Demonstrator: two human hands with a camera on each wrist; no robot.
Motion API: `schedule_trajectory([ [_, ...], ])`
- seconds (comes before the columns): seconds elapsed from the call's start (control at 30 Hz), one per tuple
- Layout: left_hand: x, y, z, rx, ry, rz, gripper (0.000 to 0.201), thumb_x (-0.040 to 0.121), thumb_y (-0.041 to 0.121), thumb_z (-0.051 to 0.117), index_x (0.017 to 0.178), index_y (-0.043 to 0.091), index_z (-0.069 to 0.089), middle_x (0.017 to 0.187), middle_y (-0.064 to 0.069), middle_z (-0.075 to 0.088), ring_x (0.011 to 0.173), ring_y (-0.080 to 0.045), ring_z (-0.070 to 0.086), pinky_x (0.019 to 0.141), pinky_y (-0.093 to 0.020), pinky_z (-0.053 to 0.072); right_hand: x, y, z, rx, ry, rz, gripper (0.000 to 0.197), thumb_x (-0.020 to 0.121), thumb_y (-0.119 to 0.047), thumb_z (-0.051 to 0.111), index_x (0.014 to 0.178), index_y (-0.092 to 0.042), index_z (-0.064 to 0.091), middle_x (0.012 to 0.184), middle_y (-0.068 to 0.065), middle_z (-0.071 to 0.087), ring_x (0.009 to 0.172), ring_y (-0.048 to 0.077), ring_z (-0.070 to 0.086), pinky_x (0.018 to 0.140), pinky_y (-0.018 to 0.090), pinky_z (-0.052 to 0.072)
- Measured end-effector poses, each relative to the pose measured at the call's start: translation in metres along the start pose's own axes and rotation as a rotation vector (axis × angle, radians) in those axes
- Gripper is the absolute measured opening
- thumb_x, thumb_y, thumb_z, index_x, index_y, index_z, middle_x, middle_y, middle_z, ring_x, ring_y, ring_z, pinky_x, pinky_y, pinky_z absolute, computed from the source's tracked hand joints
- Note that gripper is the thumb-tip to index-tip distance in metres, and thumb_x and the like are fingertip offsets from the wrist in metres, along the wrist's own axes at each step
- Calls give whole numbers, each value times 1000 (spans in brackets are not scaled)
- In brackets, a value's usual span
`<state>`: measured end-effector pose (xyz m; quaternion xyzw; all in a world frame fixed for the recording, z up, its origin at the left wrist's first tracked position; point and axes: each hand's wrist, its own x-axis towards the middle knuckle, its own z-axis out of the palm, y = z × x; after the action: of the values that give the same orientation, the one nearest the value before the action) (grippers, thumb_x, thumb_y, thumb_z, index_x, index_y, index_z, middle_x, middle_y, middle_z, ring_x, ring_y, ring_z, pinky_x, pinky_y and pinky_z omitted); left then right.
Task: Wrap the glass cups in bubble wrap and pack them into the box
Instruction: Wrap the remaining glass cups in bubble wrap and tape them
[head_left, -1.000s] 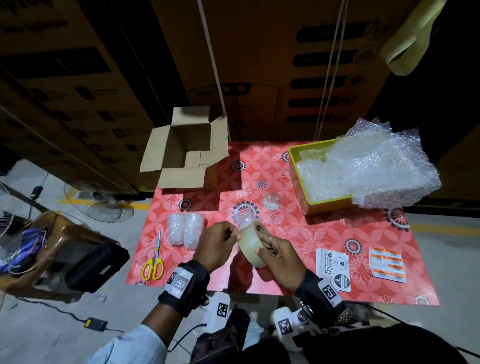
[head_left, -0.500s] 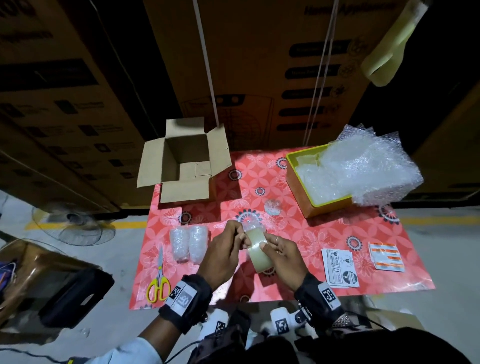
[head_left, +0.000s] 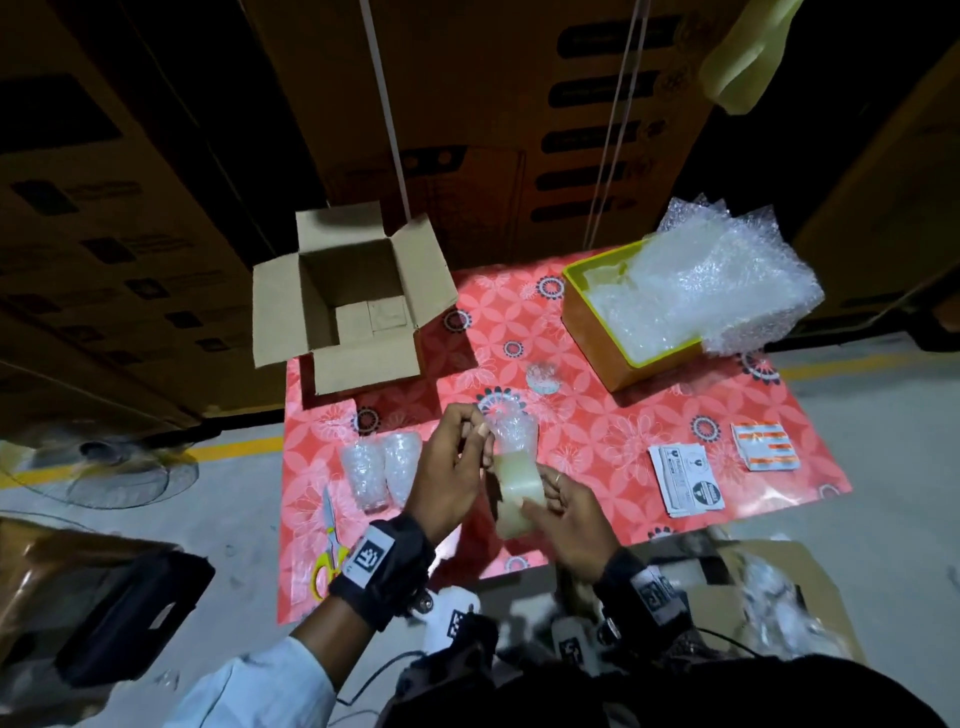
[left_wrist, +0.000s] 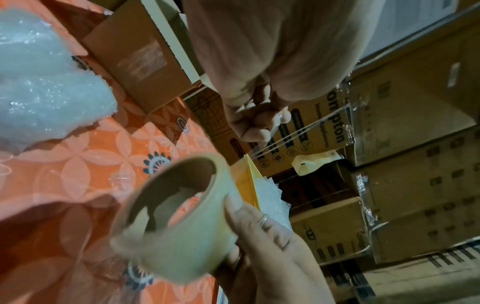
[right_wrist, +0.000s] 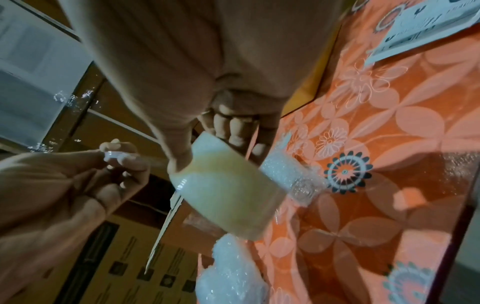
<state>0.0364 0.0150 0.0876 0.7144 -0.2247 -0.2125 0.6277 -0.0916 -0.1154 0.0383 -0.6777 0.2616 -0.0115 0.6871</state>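
The head view looks steeply down over the table (head_left: 613, 431); both wrist views sit close, facing the tape roll (left_wrist: 182, 230) — all 3 share it.

Your red floral table (head_left: 597, 426) carries the open box (head_left: 358, 312), a yellow tray (head_left: 597, 332), two wrapped cups (head_left: 382, 470), scissors (head_left: 330, 540) and label sheets (head_left: 685, 480).

dim storage space, light falling mostly on the table (head_left: 597, 415) at frame centre, which wears a red floral cover. tall stacks of brown printed cartons (head_left: 130, 208) fill the top half of the frame, strapped with white bands. grey concrete floor (head_left: 234, 493) with a yellow painted line (head_left: 228, 451). a floor fan (head_left: 104, 467) at left, a dark bag (head_left: 130, 613) at lower left.
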Motion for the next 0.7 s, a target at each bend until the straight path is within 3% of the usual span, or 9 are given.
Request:
schedule_trajectory([
  [0.07,-4,-3,-2,-47,-12,-47,14,109,13,42,96,15,48,74,0,49,68,-19,45,67,-38,46,3,5,-2,-111,142,-15,37,97,-26,69,132,-15,64,122,-7,71,114,13,66,102,42,53],
  [0.17,-8,-7,-5,-227,26,-208,14,109,1,39,99,6,48,73,-2,47,64,-15,43,64,-31,46,1,8,-6,-160,143,-32,31,98,-32,67,128,-24,67,124,-10,70,118,8,63,107,45,49],
  [0.27,0,-14,-5,-368,53,-494,18,107,-3,37,97,7,48,71,-5,44,56,-12,41,62,-29,45,-5,8,-18,-130,-5,14,57,84,-37,77,138,-33,59,134,-11,64,125,11,59,108,45,49],
  [0.33,5,-17,-5,-375,10,-636,17,109,7,41,95,7,50,66,-2,42,50,-11,42,62,-31,46,-10,7,-28,-98,-124,53,80,72,-26,88,144,-36,54,138,-11,61,126,8,59,106,42,52],
  [0.4,6,-19,-5,-163,-105,-617,30,108,34,53,93,7,55,55,7,46,44,-7,44,56,-29,46,-10,6,-36,-134,-171,53,91,66,-17,92,145,-38,52,136,-11,62,127,4,57,105,39,52],
  [0.47,5,-20,-1,166,-263,-512,50,88,61,70,83,12,61,48,14,49,44,-1,44,57,-25,39,-5,4,-40,-176,-167,33,90,63,-21,91,143,-37,53,135,-10,63,128,6,56,107,41,51],
  [0.5,5,-22,1,298,-328,-467,54,79,64,78,80,13,64,47,17,49,45,1,42,56,-23,35,-2,2,-42,-193,-159,18,87,62,-24,89,141,-37,55,135,-10,63,128,7,56,106,42,51],
  [0.63,18,-23,10,504,-340,-367,26,82,31,88,83,8,74,40,22,46,41,3,40,52,-22,29,13,-8,-53,-304,-159,0,69,63,-19,84,128,-33,64,117,-3,70,93,19,73,70,47,64],
  [0.7,27,-16,14,591,-342,-349,23,81,29,88,82,10,77,40,24,49,41,4,43,51,-18,30,20,-12,-60,-406,-155,-46,62,65,-24,84,123,-35,66,106,-5,73,83,15,74,64,41,63],
])
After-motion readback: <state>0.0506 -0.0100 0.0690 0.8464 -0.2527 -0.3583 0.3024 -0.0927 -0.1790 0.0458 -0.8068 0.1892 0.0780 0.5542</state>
